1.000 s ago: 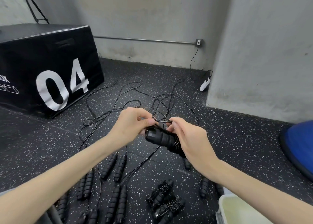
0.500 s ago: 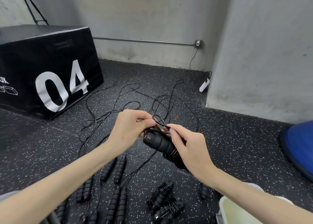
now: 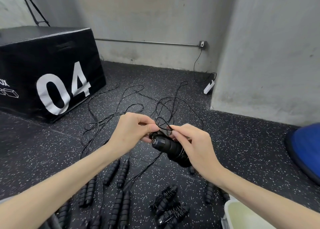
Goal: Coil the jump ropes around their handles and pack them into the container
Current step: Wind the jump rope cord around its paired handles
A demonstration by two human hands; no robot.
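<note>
A pair of black foam jump rope handles (image 3: 168, 146) is held in mid-air at the centre, with thin black cord wound around its lower part. My left hand (image 3: 133, 133) pinches the cord at the handles' top end. My right hand (image 3: 194, 142) grips the handles from the right and pinches a small loop of cord (image 3: 162, 123) standing above them. Two coiled rope bundles (image 3: 168, 206) lie on the floor below. The white container (image 3: 230, 211) shows its corner at the bottom right.
Several uncoiled handle pairs (image 3: 116, 190) lie in a row on the speckled floor (image 3: 52, 150), their cords (image 3: 131, 98) trailing away. A black box marked 04 (image 3: 48, 69) stands at left. A blue round object (image 3: 306, 147) sits at right, a white power strip (image 3: 208, 86) by the wall.
The handles have tilted so their top end faces me more. Both hands stay on the bundle, and the small loop of cord stands a little taller between the fingertips.
</note>
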